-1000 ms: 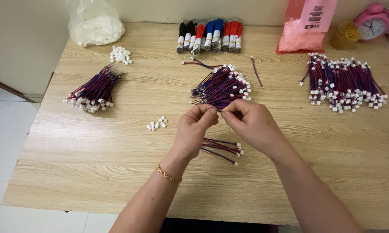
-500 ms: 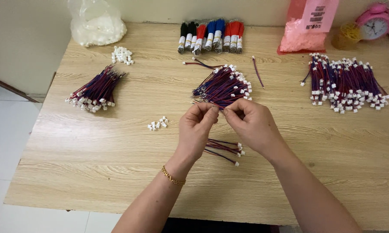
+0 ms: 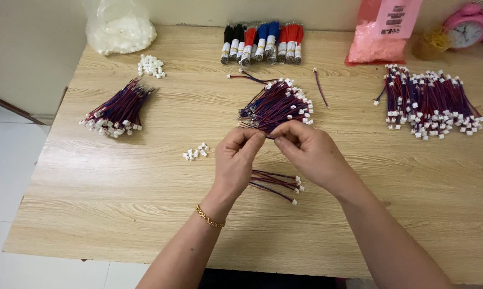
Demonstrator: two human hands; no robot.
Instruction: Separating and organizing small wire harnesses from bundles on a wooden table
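Whatever the fingertips [image 3: 267,138] pinch is hidden (too small).

Both forearms reach in from the bottom edge and converge at centre. The left hand [image 3: 238,158] is raised with its back to the camera, fingers curled, tips pinched. The right hand [image 3: 311,152] mirrors it, thumb and forefinger pressed together, the 2 hands' fingertips nearly touching.

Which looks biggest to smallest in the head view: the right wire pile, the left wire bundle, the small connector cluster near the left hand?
1. Right wire pile, the widest spread.
2. Left wire bundle, clearly smaller.
3. Small connector cluster, tiny, beside the left hand.
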